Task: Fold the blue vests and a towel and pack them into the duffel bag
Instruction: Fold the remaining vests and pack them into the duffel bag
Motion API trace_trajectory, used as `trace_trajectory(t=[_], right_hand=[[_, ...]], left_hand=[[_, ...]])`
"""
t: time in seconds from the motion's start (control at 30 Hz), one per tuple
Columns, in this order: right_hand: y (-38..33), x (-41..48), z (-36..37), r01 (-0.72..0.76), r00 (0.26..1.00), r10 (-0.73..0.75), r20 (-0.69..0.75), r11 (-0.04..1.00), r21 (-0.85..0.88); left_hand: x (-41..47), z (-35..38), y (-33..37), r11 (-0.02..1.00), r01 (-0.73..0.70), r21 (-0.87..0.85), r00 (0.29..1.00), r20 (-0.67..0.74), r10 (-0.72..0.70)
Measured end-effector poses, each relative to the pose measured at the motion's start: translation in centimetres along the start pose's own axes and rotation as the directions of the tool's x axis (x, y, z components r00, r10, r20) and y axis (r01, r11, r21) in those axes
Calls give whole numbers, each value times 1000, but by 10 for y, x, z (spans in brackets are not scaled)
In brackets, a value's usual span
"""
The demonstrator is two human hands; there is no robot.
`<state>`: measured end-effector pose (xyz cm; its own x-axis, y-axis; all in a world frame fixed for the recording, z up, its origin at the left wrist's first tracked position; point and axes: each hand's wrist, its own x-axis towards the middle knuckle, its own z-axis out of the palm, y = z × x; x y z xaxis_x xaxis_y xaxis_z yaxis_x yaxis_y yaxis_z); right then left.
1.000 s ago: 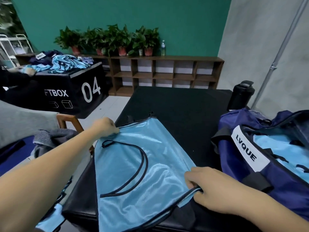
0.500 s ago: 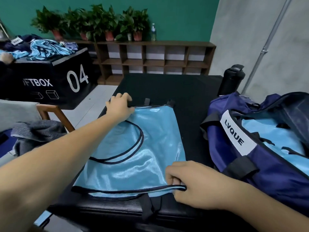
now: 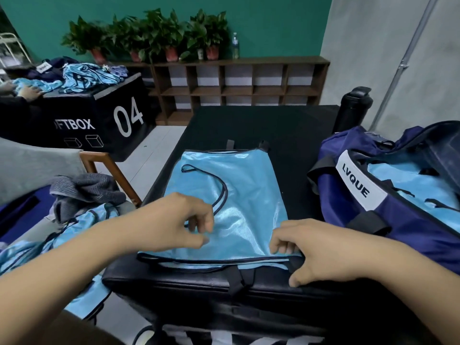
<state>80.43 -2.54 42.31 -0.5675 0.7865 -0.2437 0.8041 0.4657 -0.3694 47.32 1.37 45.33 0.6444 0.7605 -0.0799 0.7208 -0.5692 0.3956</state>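
While a blue vest (image 3: 245,188) lies flat on the black padded table (image 3: 261,125) before a green wall (image 3: 273,21), the open duffel bag (image 3: 403,227) sits just right of it. The right hand (image 3: 321,250) pinches the vest's near corner; the left hand (image 3: 171,222) curls over the vest, grip unclear.

Right hand (image 3: 321,247) pinches the blue vest (image 3: 239,190); left hand (image 3: 171,220) hovers above.

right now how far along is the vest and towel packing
Done: packed vests already lie in the open duffel bag. In hand: a flat vest is spread on the black table; the right hand pinches its near corner, and the left hand is over it, grip unclear. Left: this fold, plus the loose vests and grey towel beside the table.
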Motion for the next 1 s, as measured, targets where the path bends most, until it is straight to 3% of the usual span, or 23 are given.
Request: trace_trajectory(t=[0.13,0.33,0.6,0.77,1.0], right_hand=[[-4,4,3,-9,1000,6,-30,997,-80],[-11,5,7,-26,1000,25,-11,997,-72],[-13,11,12,-66,998,64,-17,989,-134],[-14,14,16,-65,998,65,-9,985,-162],[-13,9,9,-35,996,27,-86,994,-101]], left_hand=[[-22,14,3,992,-16,124,997,80,6],[-22,24,-7,918,36,395,988,124,-92],[-15,26,-11,910,56,411,986,120,-115],[-19,23,-10,944,64,323,980,156,-120],[-19,30,-10,895,56,443,989,100,-112]])
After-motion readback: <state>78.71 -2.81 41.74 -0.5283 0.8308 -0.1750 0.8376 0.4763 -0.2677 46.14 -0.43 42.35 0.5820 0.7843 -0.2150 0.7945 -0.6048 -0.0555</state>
